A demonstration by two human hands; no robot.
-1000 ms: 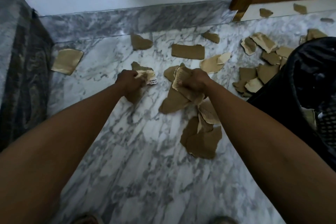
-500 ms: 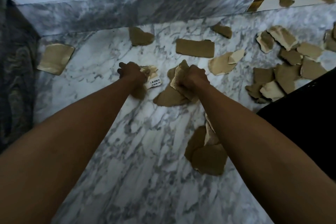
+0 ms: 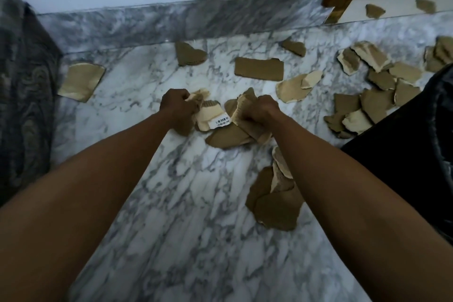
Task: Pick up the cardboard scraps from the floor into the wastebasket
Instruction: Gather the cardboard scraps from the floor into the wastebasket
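Two bare forearms, no sleeves in view — left grip (image 3: 177, 108), right grip (image 3: 263, 111)

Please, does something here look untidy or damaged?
Yes. Torn brown cardboard scraps lie scattered over the white marble floor, not in the black wastebasket. The left hand and right hand each grip some.
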